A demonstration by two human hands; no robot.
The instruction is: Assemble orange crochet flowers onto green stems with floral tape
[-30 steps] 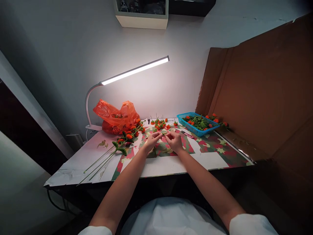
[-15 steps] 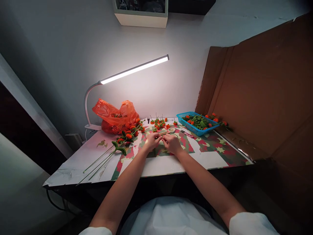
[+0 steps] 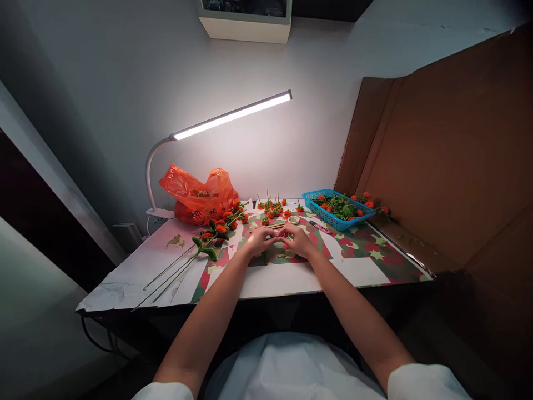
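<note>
Small green piece [image 3: 278, 238], hardly visible, sits pinched between left hand [image 3: 259, 240] and right hand [image 3: 296, 240], fingertips together above one counter [image 3: 366, 266]; one blue basket [image 3: 320, 210] behind.

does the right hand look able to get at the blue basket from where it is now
Probably yes. The right hand is at the table's middle, fingertips meeting the left hand. The blue basket sits farther back on its side, with only a small pink tool lying flat between.

Small home craft bench against a wall. Clamp-on desk lamp [image 3: 231, 116], cardboard screen [image 3: 449, 155], blue basket [image 3: 333, 222] and scattered orange artificial flowers [image 3: 272, 210] on paper-covered table [image 3: 137, 266].
</note>
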